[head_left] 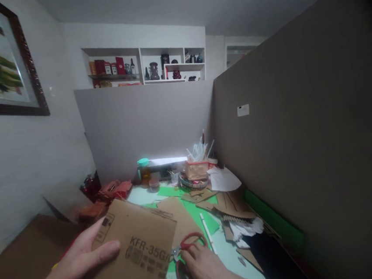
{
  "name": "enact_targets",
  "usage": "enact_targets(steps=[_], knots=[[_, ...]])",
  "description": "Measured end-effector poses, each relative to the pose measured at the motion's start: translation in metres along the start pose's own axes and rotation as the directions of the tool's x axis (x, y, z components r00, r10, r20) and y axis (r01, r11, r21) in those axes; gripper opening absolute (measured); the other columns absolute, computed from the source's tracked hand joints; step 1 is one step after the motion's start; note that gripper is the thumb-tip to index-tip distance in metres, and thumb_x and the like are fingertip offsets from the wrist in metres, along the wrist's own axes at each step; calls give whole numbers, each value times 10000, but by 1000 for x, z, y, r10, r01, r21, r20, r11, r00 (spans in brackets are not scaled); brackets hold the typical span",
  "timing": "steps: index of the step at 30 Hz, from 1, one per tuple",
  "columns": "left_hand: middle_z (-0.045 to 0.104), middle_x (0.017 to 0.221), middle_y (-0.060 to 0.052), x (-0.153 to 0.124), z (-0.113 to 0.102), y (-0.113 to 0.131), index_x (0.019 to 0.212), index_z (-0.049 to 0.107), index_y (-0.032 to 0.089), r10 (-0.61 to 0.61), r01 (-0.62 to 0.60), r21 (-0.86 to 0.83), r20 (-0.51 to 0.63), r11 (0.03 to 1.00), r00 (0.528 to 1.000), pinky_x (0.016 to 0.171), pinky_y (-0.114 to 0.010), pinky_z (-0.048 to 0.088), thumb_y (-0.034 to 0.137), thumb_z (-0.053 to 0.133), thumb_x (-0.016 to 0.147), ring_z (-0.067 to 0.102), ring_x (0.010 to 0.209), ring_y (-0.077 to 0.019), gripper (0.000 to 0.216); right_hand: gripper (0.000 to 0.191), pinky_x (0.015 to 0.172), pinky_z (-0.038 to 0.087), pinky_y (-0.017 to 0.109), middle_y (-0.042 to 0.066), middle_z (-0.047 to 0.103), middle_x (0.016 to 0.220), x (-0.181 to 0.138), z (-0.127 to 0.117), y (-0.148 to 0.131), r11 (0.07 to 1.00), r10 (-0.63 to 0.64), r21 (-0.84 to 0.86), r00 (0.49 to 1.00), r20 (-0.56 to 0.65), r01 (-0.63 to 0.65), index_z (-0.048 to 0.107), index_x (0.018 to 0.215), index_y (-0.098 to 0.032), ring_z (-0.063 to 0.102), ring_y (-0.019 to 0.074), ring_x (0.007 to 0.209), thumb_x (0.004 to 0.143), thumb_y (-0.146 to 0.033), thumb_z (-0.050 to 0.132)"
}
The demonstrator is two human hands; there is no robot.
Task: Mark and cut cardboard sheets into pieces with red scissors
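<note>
A: State the position of the cardboard sheet (136,254).

B: I hold it with my left hand (85,254), thumb on the printed face and the other fingers underneath, closed on its left edge. It sits tilted above the near left of the worktop (230,258), so its right edge points toward the scissors (186,251).

A: And the right hand (207,271)?

B: It is on the red-handled scissors, fingers through or against the loops; I judge it closed on them, though the lower loop is partly hidden. The blades meet the sheet's right edge, which is why I keep the sheet raised and steady.

A: Surroundings?

B: A green mat (200,217) covers the worktop under cardboard scraps (201,197). A white stick (208,234) lies just beyond the scissors. At the back stand a teal-lidded jar (144,172) and a box of sticks (198,167), against grey partitions (148,125). These are well apart from both hands.
</note>
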State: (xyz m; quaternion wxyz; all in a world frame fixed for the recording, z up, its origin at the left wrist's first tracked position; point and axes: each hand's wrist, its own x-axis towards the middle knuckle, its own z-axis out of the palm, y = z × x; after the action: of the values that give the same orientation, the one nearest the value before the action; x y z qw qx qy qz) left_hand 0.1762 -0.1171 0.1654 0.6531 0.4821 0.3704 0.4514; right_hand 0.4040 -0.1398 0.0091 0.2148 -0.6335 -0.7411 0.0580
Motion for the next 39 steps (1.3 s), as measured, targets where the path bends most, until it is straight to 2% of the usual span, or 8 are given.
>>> enact_targets(steps=[5,9,17,24,28,33,35,39], knots=[[782,948,-64,21,-37,-17,1175,643,249,-133,129,31,275,991,952,715,-475,594,355,820,705,737,867,-384,514,317,876,474,570,276,669,1107,0,-5,10,995,-21,-94,992,121,33,689,1083,-67,604,442,1042,822,-175,544],[750,1135,-111,32,-60,-33,1338,517,250,-183,180,37,298,983,937,854,-538,558,315,768,765,704,988,-398,630,460,902,475,529,241,630,1164,-5,-26,12,996,-9,-84,985,174,24,671,1109,-82,568,418,1072,679,-246,670],[709,1258,-78,34,-64,-43,1495,281,242,-288,279,74,313,957,905,855,-436,566,344,735,794,691,1049,-343,842,480,987,406,481,166,544,1251,-8,-44,4,1000,-17,-18,985,169,20,555,1241,-158,481,345,1157,768,-225,598],[743,1184,-71,34,-59,-41,1450,377,228,-265,255,81,407,964,874,788,-398,592,364,717,807,722,961,-320,740,261,816,491,401,158,577,1105,-13,-47,-4,997,-45,73,983,179,32,560,1125,-158,561,287,977,869,-165,506],[747,1177,-32,33,-62,-40,1433,391,237,-277,263,84,312,961,909,835,-426,579,333,695,834,698,1033,-345,678,317,814,506,382,98,624,1071,-20,-69,-2,949,55,302,990,132,-93,570,1123,-205,610,262,952,809,-162,573],[758,1150,-45,31,-65,-38,1412,401,215,-290,271,111,233,956,928,808,-460,596,328,734,802,705,1011,-361,704,480,893,505,342,81,692,1108,-22,-103,-3,668,158,681,951,264,-300,562,1268,-197,660,249,1010,798,-287,602],[784,1048,-62,30,-62,-35,1430,365,183,-301,285,104,207,953,931,763,-444,611,347,784,742,731,920,-348,822,508,810,510,301,46,691,1014,-21,-114,-7,595,160,702,913,374,-392,567,1267,-208,657,221,916,776,-317,643],[794,992,-48,29,-62,-36,1463,306,200,-334,317,141,117,938,935,690,-403,621,357,832,678,744,790,-309,958,490,673,454,233,-16,649,906,-23,-127,-12,618,107,637,852,512,-461,606,1142,-246,582,166,782,663,-199,698]])
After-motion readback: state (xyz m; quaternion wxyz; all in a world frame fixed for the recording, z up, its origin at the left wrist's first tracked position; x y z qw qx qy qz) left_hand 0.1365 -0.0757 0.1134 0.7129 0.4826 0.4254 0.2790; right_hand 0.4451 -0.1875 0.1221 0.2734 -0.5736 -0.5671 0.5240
